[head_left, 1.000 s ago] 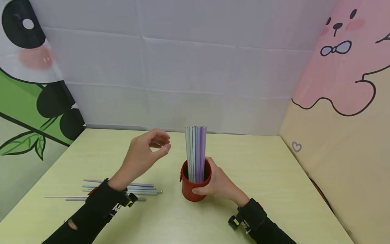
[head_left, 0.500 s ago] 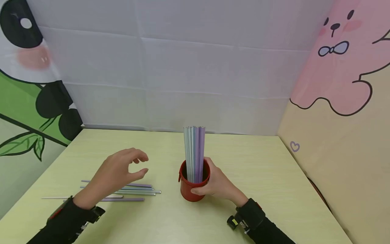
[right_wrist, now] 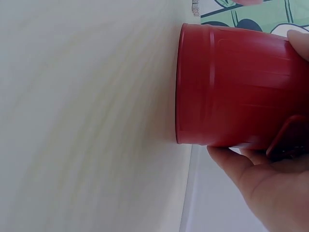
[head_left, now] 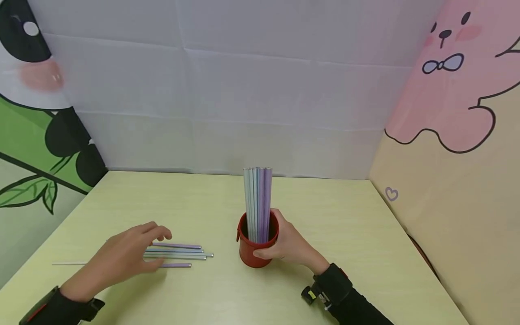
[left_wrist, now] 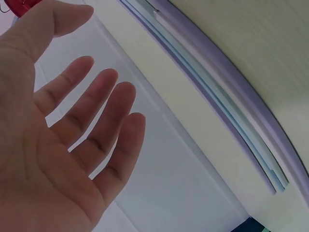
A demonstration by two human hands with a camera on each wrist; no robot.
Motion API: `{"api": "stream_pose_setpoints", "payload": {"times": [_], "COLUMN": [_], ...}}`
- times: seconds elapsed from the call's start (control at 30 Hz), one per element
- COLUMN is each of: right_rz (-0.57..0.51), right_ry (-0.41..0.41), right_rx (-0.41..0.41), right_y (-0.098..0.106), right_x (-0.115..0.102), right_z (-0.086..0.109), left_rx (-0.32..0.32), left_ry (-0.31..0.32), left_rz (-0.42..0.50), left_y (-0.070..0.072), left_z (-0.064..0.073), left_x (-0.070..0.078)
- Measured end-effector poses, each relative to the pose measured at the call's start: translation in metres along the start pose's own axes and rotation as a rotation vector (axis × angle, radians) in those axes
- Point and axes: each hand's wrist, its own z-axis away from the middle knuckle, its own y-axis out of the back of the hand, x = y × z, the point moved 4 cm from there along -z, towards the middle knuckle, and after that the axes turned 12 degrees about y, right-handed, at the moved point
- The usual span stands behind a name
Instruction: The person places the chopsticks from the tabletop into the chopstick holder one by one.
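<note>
A small red metal pail (head_left: 253,259) stands upright near the middle of the table, with a bundle of blue, pale green and purple straws (head_left: 257,203) upright in it. My right hand (head_left: 294,247) grips the pail from its right side, thumb across the front; the right wrist view shows the red wall (right_wrist: 241,87) close up. My left hand (head_left: 122,258) hovers above several loose straws (head_left: 188,257) lying on the table at left. In the left wrist view its fingers are spread and apart from the straws (left_wrist: 231,65). The hand hides part of these straws in the head view.
The pale wood-look table (head_left: 325,216) meets a light fabric backdrop (head_left: 243,90) at the rear. A panda-patterned panel (head_left: 24,135) borders the left side, and a panel with a pink bear (head_left: 447,104) borders the right.
My left hand has moved left and down, away from the pail's side to above the loose straws, its fingers spreading. My right hand and the pail stay in place.
</note>
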Motion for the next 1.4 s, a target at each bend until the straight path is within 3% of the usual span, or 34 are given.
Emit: {"api": "stream_pose_setpoints", "payload": {"times": [0.13,0.3,0.43,0.73,0.87,1.13,1.4], "right_rz": [0.006,0.016,0.02,0.005,0.005,-0.003,-0.014], "right_ry": [0.007,0.007,-0.013,-0.017,0.0,-0.013,0.0], "right_rx": [0.001,-0.006,-0.007,-0.005,-0.001,0.007,-0.007], "right_y": [-0.001,-0.001,0.0,0.002,0.002,0.001,-0.001], "right_x": [0.018,0.034,0.03,-0.002,0.004,0.033,0.018], "right_z": [0.0,0.0,0.0,0.0,0.001,0.004,0.001], "left_rx": [-0.087,-0.137,-0.152,-0.171,-0.164,-0.211,-0.222], "left_ry": [0.012,-0.002,-0.028,-0.042,-0.056,-0.081,-0.11], "left_rz": [-0.016,-0.011,0.003,0.001,0.022,0.062,0.078], "left_y": [-0.006,-0.012,-0.017,-0.028,-0.029,-0.032,-0.024], "left_z": [0.007,0.011,0.011,0.011,0.011,0.007,0.001], "left_x": [-0.008,-0.011,-0.011,-0.011,-0.01,-0.01,-0.004]}}
